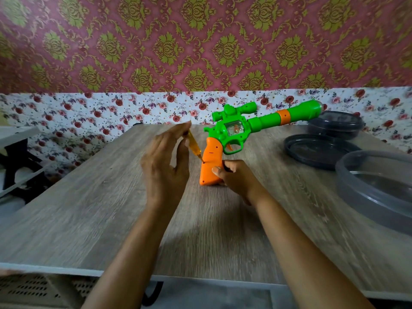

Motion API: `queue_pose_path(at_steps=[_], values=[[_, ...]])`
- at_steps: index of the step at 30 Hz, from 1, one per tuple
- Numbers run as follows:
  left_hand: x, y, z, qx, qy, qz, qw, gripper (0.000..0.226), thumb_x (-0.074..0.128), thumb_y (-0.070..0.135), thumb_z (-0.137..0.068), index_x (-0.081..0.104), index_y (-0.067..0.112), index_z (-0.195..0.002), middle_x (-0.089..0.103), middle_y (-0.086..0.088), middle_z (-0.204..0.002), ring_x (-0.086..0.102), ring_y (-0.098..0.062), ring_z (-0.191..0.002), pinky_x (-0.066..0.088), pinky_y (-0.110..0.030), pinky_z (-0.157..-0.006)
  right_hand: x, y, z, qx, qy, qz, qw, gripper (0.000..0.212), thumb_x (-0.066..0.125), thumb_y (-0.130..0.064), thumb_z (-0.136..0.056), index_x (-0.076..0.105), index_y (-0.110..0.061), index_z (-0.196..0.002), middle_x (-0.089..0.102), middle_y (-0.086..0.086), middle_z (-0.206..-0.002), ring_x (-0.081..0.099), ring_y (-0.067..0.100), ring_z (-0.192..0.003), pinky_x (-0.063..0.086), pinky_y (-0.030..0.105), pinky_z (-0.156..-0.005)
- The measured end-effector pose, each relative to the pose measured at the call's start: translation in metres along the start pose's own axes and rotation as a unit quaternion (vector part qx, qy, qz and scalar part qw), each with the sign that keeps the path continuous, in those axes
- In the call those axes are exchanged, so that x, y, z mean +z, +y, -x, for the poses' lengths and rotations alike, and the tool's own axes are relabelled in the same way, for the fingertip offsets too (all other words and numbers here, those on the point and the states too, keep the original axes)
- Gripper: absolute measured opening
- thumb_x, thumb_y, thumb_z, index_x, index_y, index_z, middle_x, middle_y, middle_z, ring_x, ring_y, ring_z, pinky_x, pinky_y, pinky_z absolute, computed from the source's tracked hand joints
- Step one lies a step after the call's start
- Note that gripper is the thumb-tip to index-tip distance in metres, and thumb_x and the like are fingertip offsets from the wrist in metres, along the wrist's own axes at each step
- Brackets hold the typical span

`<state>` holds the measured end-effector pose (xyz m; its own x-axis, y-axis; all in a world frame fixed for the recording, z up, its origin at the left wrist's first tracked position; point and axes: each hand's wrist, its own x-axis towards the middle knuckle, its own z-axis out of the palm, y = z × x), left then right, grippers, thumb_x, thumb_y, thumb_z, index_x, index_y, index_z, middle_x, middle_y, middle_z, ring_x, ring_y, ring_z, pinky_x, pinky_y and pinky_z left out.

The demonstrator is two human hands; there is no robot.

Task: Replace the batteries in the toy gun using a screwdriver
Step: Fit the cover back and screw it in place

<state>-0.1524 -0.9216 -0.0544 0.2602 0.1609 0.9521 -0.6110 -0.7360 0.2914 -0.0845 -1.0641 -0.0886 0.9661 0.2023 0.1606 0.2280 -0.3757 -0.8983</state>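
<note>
Item: toy gun [236,128], green body with scope, barrel with an orange band, standing butt-down on the wood-grain surface [111,219] near its middle, barrel angled up and to the right. Orange grip [210,168] held low at its base by the right hand [234,177], fingers curled round it, thumb on the near face. Item: screwdriver [194,144], amber translucent handle, slanted down to the right, tip seated in a small hole on the grip's left side. Left hand [165,166] stands edge-on beside it, fingers [176,134] almost straight, the handle lightly pinched between fingertips and thumb; the frame is blurred here, so the exact contact is hard to read. Also present, at the right: a dark round lid [318,152] lying flat, a dark tub [334,126] behind it, and a grey translucent bowl [367,192] nearest the edge. No batteries in view. Assessment: the screw step is in hand and the cover is not yet off. Risks: the light, straight-fingered hold gives little downward pressure, so the tip may ride out of the screw and chew its head or scar the plastic; the gun is top-heavy on a narrow butt and may tip if the right hand slackens; a freed screw could roll off the surface and be lost.
</note>
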Motion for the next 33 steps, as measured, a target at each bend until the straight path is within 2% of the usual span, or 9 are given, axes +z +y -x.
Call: queue_pose_path(at_steps=[3,5,8,11,15,21,25,30,33], values=[[0.0000,0.0011,-0.0001,0.002,-0.015,-0.008,1.000,0.028,0.055,-0.003,-0.087,0.067,0.004,-0.111,0.066,-0.008,-0.112,0.059,-0.014,-0.107,0.043,-0.011,-0.090,0.0000,0.0002,0.0006,-0.001,0.002,-0.001,1.000,0.021,0.056,-0.020,-0.089,0.068,-0.004,-0.098,0.068,0.017,-0.101,0.062,0.030,-0.101,0.047,0.050,-0.094],[0.0002,0.0011,0.0000,0.000,-0.020,-0.004,1.000,0.027,0.058,0.003,-0.087,0.067,0.010,-0.112,0.063,-0.011,-0.116,0.058,-0.016,-0.109,0.047,-0.019,-0.089,0.0000,0.0001,0.0008,-0.006,0.002,0.005,1.000,0.022,0.056,-0.019,-0.089,0.067,-0.003,-0.098,0.068,0.019,-0.101,0.061,0.032,-0.100,0.047,0.051,-0.094],[0.0006,0.0012,0.0013,-0.016,-0.009,0.001,1.000,0.021,0.064,0.012,-0.086,0.069,0.013,-0.106,0.054,-0.006,-0.107,0.055,-0.019,-0.099,0.051,-0.037,-0.073,-0.0006,-0.0012,0.0014,-0.014,-0.004,0.016,1.000,0.023,0.055,-0.019,-0.089,0.066,-0.001,-0.100,0.067,0.019,-0.102,0.061,0.033,-0.101,0.047,0.050,-0.094],[0.0011,0.0007,0.0010,-0.018,0.001,-0.006,1.000,0.015,0.065,0.009,-0.086,0.071,0.008,-0.100,0.055,-0.004,-0.098,0.055,-0.016,-0.094,0.048,-0.035,-0.067,-0.0010,-0.0017,0.0017,-0.022,0.000,0.026,0.999,0.024,0.056,-0.018,-0.089,0.066,0.000,-0.101,0.067,0.020,-0.102,0.060,0.033,-0.100,0.046,0.050,-0.093],[0.0012,0.0004,0.0014,-0.002,-0.004,0.001,1.000,0.024,0.055,-0.005,-0.084,0.066,0.005,-0.103,0.062,0.000,-0.102,0.061,-0.022,-0.094,0.051,-0.037,-0.073,-0.0006,-0.0014,0.0016,-0.022,-0.003,0.028,0.999,0.023,0.055,-0.018,-0.089,0.066,-0.001,-0.101,0.067,0.020,-0.102,0.061,0.032,-0.100,0.047,0.048,-0.094],[0.0007,0.0041,0.0007,0.013,-0.018,-0.007,1.000,0.033,0.049,-0.001,-0.082,0.068,0.007,-0.107,0.061,0.000,-0.114,0.056,-0.016,-0.106,0.044,-0.019,-0.087,-0.0008,-0.0008,0.0008,-0.028,-0.009,0.041,0.999,0.027,0.055,-0.021,-0.089,0.065,0.001,-0.101,0.067,0.021,-0.102,0.061,0.033,-0.100,0.046,0.051,-0.094],[0.0012,0.0036,0.0021,-0.019,-0.017,0.002,1.000,0.019,0.062,0.011,-0.085,0.071,0.007,-0.101,0.058,-0.012,-0.108,0.053,-0.011,-0.097,0.048,-0.025,-0.075,0.0001,-0.0008,0.0002,-0.030,-0.008,0.041,0.999,0.028,0.055,-0.021,-0.089,0.064,0.001,-0.103,0.066,0.021,-0.104,0.060,0.033,-0.102,0.045,0.051,-0.095],[0.0012,0.0026,0.0010,-0.015,0.002,0.006,1.000,0.017,0.060,-0.002,-0.087,0.068,0.001,-0.102,0.063,-0.008,-0.098,0.055,-0.002,-0.087,0.043,-0.007,-0.075,0.0001,0.0010,-0.0019,-0.029,-0.006,0.049,0.998,0.027,0.055,-0.020,-0.089,0.065,0.000,-0.103,0.067,0.020,-0.104,0.060,0.033,-0.101,0.045,0.050,-0.095],[0.0007,0.0023,0.0003,-0.016,-0.008,-0.014,1.000,0.028,0.054,-0.005,-0.087,0.064,0.002,-0.113,0.063,0.001,-0.104,0.061,-0.009,-0.094,0.044,-0.010,-0.081,0.0003,0.0008,-0.0021,-0.030,-0.009,0.051,0.998,0.027,0.055,-0.021,-0.089,0.065,0.001,-0.101,0.067,0.020,-0.102,0.060,0.033,-0.100,0.045,0.050,-0.094]])
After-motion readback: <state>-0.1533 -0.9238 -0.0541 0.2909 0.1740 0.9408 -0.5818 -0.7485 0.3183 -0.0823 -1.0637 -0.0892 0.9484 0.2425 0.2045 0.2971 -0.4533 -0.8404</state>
